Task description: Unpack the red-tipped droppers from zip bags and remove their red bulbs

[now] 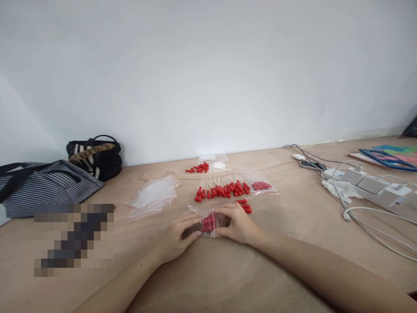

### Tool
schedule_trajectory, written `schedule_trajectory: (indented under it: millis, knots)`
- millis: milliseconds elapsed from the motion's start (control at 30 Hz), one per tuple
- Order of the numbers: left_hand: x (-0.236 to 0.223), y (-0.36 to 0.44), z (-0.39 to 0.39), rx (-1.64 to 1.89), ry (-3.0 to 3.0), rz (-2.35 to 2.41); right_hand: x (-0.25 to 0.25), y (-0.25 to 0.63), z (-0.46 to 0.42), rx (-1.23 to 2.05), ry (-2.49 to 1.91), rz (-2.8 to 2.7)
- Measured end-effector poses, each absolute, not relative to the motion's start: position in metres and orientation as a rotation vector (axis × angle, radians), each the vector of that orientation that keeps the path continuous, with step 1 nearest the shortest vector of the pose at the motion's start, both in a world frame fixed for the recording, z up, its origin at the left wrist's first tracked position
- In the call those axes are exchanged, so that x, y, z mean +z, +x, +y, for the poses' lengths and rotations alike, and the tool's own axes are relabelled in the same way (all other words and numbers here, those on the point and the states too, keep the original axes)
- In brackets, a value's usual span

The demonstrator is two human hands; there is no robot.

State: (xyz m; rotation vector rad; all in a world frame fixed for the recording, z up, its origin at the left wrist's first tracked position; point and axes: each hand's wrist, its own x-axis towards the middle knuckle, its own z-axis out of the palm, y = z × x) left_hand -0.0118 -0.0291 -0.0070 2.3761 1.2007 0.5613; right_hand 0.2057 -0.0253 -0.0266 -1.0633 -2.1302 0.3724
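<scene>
A small clear zip bag (210,224) filled with red-bulbed droppers lies on the tan table between my hands. My left hand (177,238) pinches the bag's left end. My right hand (237,224) curls over its right end. Just beyond my hands lies a row of loose droppers (221,188) with red bulbs and clear stems. A few more loose red bulbs (245,205) sit beside my right hand. Another filled bag (262,184) lies at the row's right end.
A pile of empty clear zip bags (153,196) lies left of the droppers. Loose red caps (198,168) sit near the wall. Striped bags (48,182) (94,156) stand at far left. A power strip with chargers and cables (374,187) occupies the right.
</scene>
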Motion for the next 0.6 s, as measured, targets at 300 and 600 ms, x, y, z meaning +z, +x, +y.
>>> schedule_trajectory:
  millis: [300, 600]
  knots:
    - [-0.0131, -0.0168, -0.0261, 0.566, 2.422, 1.166, -0.0161, 0.2037, -0.0308, 0.205, -1.104, -2.349]
    - [-0.0144, -0.0187, -0.0245, 0.566, 2.382, 1.162, -0.0173, 0.2005, -0.0357, 0.156, -1.054, -2.338]
